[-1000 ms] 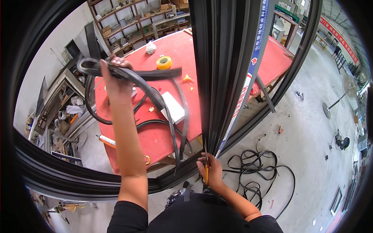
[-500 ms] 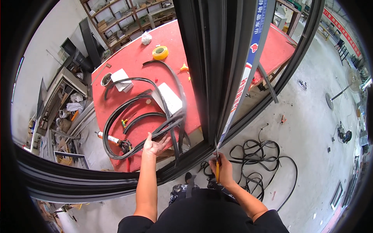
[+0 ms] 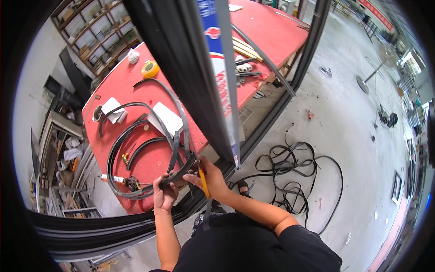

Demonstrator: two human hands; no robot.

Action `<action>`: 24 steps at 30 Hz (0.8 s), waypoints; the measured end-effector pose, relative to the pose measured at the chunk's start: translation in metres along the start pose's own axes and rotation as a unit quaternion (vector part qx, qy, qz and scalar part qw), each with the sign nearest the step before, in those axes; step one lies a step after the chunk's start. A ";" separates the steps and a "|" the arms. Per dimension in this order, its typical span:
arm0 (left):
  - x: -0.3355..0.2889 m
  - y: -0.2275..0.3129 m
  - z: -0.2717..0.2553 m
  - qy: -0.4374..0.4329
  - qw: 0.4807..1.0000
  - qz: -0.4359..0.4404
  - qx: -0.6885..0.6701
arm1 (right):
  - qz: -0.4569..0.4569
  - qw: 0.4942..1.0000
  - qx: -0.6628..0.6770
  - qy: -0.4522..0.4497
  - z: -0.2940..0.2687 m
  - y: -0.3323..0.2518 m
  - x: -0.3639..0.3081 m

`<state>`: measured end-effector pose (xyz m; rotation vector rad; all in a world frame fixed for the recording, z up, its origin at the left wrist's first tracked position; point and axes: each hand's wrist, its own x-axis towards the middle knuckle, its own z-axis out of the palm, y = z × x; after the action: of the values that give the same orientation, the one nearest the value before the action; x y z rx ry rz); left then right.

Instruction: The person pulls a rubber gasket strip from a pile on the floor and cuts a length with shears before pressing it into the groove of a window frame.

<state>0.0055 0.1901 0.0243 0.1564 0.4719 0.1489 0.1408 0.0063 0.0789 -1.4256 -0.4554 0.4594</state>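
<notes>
A black strip (image 3: 185, 170) loops across the red tabletop (image 3: 149, 165) into the left hand (image 3: 166, 197), pinched between thumb and fingers. Just beside it, the right hand (image 3: 215, 181) curls around a yellow-handled tool (image 3: 204, 183).

Smooth rubbery strip (image 3: 185, 168), matt cloth shirt (image 3: 253, 249)

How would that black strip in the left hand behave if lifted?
The black strip probably flexes rather than staying straight, since it curves over the red table. Being so narrow, it may feel light for its length.
</notes>
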 end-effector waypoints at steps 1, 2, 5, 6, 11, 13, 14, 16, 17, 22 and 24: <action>-0.005 -0.005 -0.005 -0.010 1.000 -0.019 0.004 | 0.008 1.000 -0.013 0.009 0.001 -0.010 0.001; -0.007 -0.011 -0.006 -0.009 0.999 -0.032 -0.013 | -0.013 0.998 -0.031 0.051 0.003 -0.016 0.003; -0.015 -0.022 -0.009 0.019 0.997 -0.056 -0.053 | -0.032 0.997 -0.062 0.033 0.000 -0.021 0.000; -0.019 -0.021 -0.008 0.016 0.993 -0.089 0.080 | -0.037 0.997 -0.050 0.047 0.002 -0.015 0.000; -0.059 -0.039 0.071 0.046 0.842 0.011 0.538 | -0.052 0.994 -0.090 0.019 -0.006 -0.004 -0.006; -0.056 -0.050 0.102 0.017 0.774 0.243 0.585 | -0.063 0.992 -0.105 -0.005 -0.007 -0.009 -0.011; -0.049 -0.048 0.113 -0.019 0.735 0.274 0.620 | -0.069 0.991 -0.113 -0.017 -0.008 -0.017 -0.014; -0.037 -0.049 0.124 -0.066 0.690 0.281 0.663 | -0.074 0.994 -0.075 -0.035 -0.008 -0.030 -0.016; -0.033 -0.051 0.125 -0.075 0.688 0.257 0.674 | -0.083 0.993 -0.072 -0.035 -0.010 -0.033 -0.017; -0.027 -0.048 0.121 -0.125 0.714 0.152 0.672 | -0.064 0.995 -0.040 -0.060 -0.021 -0.046 -0.025; -0.029 -0.046 0.120 -0.119 0.719 0.127 0.673 | -0.051 0.995 -0.045 -0.068 -0.026 -0.043 -0.029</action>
<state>0.0405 0.1260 0.1346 1.6842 0.2097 0.0214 0.1328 -0.0350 0.1190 -1.4558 -0.6630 0.4595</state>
